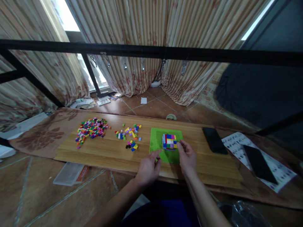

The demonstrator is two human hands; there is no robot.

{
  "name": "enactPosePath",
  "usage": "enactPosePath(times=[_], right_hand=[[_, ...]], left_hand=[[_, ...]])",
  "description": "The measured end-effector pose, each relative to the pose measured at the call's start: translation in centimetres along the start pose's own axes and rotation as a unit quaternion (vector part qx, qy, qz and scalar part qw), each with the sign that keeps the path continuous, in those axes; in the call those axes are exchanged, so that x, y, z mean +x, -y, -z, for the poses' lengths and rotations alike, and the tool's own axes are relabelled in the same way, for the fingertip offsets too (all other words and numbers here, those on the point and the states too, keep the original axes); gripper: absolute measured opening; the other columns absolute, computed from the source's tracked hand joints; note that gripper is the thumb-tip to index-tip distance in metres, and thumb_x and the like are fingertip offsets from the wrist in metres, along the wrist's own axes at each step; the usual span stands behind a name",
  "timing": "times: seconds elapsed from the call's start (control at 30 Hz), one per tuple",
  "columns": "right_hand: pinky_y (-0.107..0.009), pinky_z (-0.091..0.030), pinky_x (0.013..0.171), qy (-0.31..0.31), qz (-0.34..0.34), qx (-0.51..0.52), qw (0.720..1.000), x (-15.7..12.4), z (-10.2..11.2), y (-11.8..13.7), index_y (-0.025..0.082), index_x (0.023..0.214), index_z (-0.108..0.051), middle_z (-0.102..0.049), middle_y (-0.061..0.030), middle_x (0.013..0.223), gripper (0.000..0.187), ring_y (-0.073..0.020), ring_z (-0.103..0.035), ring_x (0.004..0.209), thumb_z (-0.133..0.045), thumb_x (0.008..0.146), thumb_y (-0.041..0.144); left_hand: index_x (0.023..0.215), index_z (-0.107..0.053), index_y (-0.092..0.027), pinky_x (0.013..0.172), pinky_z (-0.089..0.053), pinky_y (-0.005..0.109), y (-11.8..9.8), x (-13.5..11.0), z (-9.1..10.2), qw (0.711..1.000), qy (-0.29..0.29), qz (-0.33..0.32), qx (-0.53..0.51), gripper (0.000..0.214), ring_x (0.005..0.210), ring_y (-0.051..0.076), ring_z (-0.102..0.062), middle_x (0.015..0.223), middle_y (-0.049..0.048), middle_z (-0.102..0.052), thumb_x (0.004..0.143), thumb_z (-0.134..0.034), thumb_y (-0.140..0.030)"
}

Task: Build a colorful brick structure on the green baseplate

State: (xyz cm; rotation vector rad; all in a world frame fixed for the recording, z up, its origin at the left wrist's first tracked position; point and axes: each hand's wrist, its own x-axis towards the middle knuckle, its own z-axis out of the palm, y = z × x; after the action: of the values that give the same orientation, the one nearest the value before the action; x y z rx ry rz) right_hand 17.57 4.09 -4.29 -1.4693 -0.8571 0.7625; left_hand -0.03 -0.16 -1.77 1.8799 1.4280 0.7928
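A small block built of multicoloured toy bricks (169,142) stands on a bright green studded baseplate (155,137). My right hand (187,156) is at the block's right end, its fingers curled together and the tips against or just beside the bricks. Whether a loose brick is between those fingertips is too small to tell. Over the baseplate's lower left edge is my left hand (148,168), index finger stretched towards the block and thumb apart from it. Green studs show through that gap, and nothing is visible in the left hand.
Left on the wooden board (106,151) lies a large heap of small bricks (92,128). Nearer are smaller groups, including loose bricks (131,130) and a dark-and-yellow cluster (132,145). A black phone (214,140) and a second phone (259,164) on a printed sheet (236,142) lie right.
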Motion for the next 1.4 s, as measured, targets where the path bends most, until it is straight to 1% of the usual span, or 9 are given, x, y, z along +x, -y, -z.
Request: enactPosePath(times=[0.1,0.3,0.43,0.57,0.87,0.97,1.13,1.23,1.4], right_hand=[[-0.036,-0.050,0.082,-0.046,0.000,0.001,0.999,-0.3,1.3,0.2,0.014,0.112,-0.066,-0.070,-0.0126,0.107,0.056,-0.0207,-0.064,0.091,-0.064,0.075,0.055],[-0.038,-0.050,0.082,-0.071,0.021,-0.075,0.994,-0.8,4.0,-1.3,0.014,0.107,-0.069,-0.071,-0.0143,0.103,0.051,-0.0228,-0.066,0.089,-0.064,0.076,0.054],[-0.041,-0.050,0.085,-0.073,0.040,-0.119,0.989,-1.1,5.0,-2.0,0.013,0.107,-0.070,-0.072,-0.0158,0.103,0.053,-0.0251,-0.066,0.090,-0.061,0.078,0.055],[-0.041,-0.050,0.085,-0.083,0.072,-0.159,0.981,-1.5,5.3,-1.8,0.012,0.104,-0.071,-0.072,-0.0164,0.099,0.053,-0.0266,-0.067,0.090,-0.058,0.079,0.056],[-0.040,-0.048,0.089,-0.070,0.076,-0.209,0.972,-2.1,5.7,-3.4,0.015,0.097,-0.072,-0.072,-0.0138,0.101,0.045,-0.0272,-0.066,0.094,-0.055,0.082,0.054],[-0.040,-0.048,0.089,-0.064,0.080,-0.221,0.970,-2.1,5.8,-3.6,0.016,0.098,-0.072,-0.072,-0.0137,0.103,0.046,-0.0273,-0.066,0.095,-0.053,0.083,0.055],[-0.040,-0.048,0.090,-0.047,0.102,-0.226,0.968,-1.9,5.8,-4.1,0.014,0.099,-0.071,-0.071,-0.0145,0.103,0.049,-0.0275,-0.065,0.096,-0.052,0.083,0.056],[-0.041,-0.048,0.089,-0.046,0.115,-0.230,0.965,-1.6,5.8,-4.6,0.014,0.098,-0.071,-0.071,-0.0144,0.101,0.050,-0.0277,-0.065,0.094,-0.051,0.083,0.058],[-0.042,-0.048,0.087,-0.043,0.141,-0.248,0.958,-1.4,5.8,-4.8,0.014,0.097,-0.070,-0.070,-0.0155,0.101,0.051,-0.0280,-0.065,0.092,-0.049,0.083,0.058]], left_hand=[[0.119,-0.060,-0.021,0.078,-0.053,0.028,2.1,-1.0,1.9,0.998,-0.055,0.025,0.000,0.034,0.083,0.016,-0.065,0.098,0.0052,-0.068,0.087,-0.048,-0.021],[0.106,-0.061,-0.019,0.078,-0.051,0.029,5.9,-1.8,4.2,0.984,-0.153,0.082,0.044,0.024,0.083,0.017,-0.064,0.094,0.0060,-0.066,0.087,-0.048,-0.020],[0.103,-0.062,-0.020,0.076,-0.050,0.030,6.6,-1.8,5.3,0.972,-0.181,0.119,0.088,0.022,0.081,0.017,-0.063,0.091,0.0051,-0.064,0.087,-0.047,-0.020],[0.105,-0.061,-0.020,0.083,-0.050,0.032,6.7,-1.5,6.0,0.964,-0.208,0.131,0.103,0.022,0.092,0.019,-0.063,0.098,0.0062,-0.063,0.087,-0.048,-0.020],[0.111,-0.059,-0.021,0.088,-0.050,0.033,8.2,-1.0,6.5,0.960,-0.217,0.126,0.127,0.029,0.097,0.020,-0.061,0.106,0.0071,-0.062,0.086,-0.049,-0.015],[0.115,-0.058,-0.022,0.084,-0.050,0.031,8.2,-0.6,6.6,0.959,-0.210,0.134,0.138,0.028,0.095,0.019,-0.062,0.109,0.0073,-0.061,0.089,-0.049,-0.020],[0.113,-0.061,-0.024,0.075,-0.047,0.029,7.7,0.6,6.6,0.945,-0.193,0.185,0.188,0.027,0.092,0.019,-0.063,0.109,0.0060,-0.062,0.091,-0.053,-0.036],[0.108,-0.063,-0.024,0.073,-0.045,0.028,7.5,1.1,6.4,0.939,-0.198,0.196,0.200,0.025,0.092,0.019,-0.064,0.109,0.0050,-0.062,0.091,-0.053,-0.039],[0.104,-0.064,-0.023,0.071,-0.044,0.027,7.8,1.1,6.2,0.941,-0.211,0.178,0.194,0.023,0.090,0.017,-0.064,0.108,0.0043,-0.062,0.091,-0.053,-0.039]])
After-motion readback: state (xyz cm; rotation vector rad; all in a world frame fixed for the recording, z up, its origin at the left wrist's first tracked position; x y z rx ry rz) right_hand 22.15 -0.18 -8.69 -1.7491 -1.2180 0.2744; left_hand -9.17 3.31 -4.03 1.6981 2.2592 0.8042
